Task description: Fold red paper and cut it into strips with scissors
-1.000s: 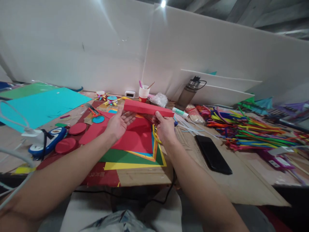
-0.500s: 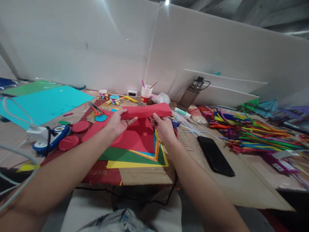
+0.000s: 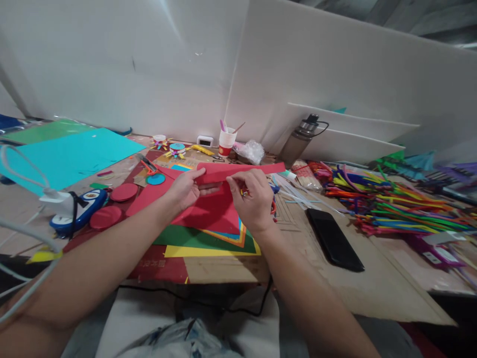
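Observation:
A long red paper strip [image 3: 218, 172] is held up above the stack of coloured sheets. My left hand [image 3: 187, 190] grips its left end, thumb on the front and fingers behind or below. My right hand [image 3: 255, 198] pinches the strip's lower edge near the middle, and the strip's right end sticks out past the knuckles. Scissors with yellow and blue-red handles seem partly hidden behind my right hand. Under the hands lies a red sheet [image 3: 208, 216], on top of green paper [image 3: 179, 236] and yellow paper [image 3: 216, 250]. A blue paper disc [image 3: 155, 179] rests at the red sheet's upper left.
Red discs [image 3: 106, 217] and a blue-white device [image 3: 84, 206] with cables sit on the left. A black phone [image 3: 334, 238] lies right, before piled pipe cleaners [image 3: 391, 204]. Behind stand paper cups [image 3: 226, 142], a tilted bottle [image 3: 300, 139] and a glue stick [image 3: 289, 174].
My right hand has turned and shifted its hold, its fingers now curled over the strip's lower edge. The strip's right end reaches further right. My left hand keeps its hold.

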A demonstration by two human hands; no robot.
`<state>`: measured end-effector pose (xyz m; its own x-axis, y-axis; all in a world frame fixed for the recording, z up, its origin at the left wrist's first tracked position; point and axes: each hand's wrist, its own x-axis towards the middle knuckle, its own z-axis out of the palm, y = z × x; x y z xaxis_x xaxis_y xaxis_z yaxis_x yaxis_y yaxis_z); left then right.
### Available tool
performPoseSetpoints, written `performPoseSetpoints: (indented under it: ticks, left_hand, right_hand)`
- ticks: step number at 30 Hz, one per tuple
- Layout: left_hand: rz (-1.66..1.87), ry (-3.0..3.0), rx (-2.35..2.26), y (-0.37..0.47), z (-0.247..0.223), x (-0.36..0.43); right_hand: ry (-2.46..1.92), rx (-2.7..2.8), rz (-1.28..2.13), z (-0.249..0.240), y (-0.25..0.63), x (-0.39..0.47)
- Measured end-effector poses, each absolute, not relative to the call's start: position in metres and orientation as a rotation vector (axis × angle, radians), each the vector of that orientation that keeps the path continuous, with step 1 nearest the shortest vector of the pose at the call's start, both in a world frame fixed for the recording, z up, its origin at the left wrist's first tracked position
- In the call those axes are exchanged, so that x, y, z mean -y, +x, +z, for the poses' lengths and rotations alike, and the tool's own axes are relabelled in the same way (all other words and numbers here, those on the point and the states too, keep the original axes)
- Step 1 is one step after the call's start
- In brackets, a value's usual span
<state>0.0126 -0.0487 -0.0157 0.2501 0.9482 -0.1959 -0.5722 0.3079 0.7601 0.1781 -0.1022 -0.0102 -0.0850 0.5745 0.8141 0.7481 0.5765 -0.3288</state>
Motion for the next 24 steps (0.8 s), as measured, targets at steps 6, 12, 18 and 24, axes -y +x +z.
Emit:
performPoseSetpoints:
  ticks: [6,12,18,24]
  left_hand:
    - [1.119,0.654,-0.705,0.019,-0.018,0.055]
    - [1.065,0.631,-0.750,0.021,-0.019,0.056]
    - [1.031,0.604,-0.739,0.023,-0.018,0.057]
    - [1.058,0.581,-0.679,0.025,-0.023,0.057]
  right_hand:
    - [-1.316,1.976,-0.317,-0.009,0.167,0.096]
    - [-1.423,2.050,-0.150,-0.014,0.161,0.089]
    - [-1.443,2.002,0.032,-0.016,0.162,0.085]
    - [-1.483,1.962,0.097,-0.016,0.161,0.083]
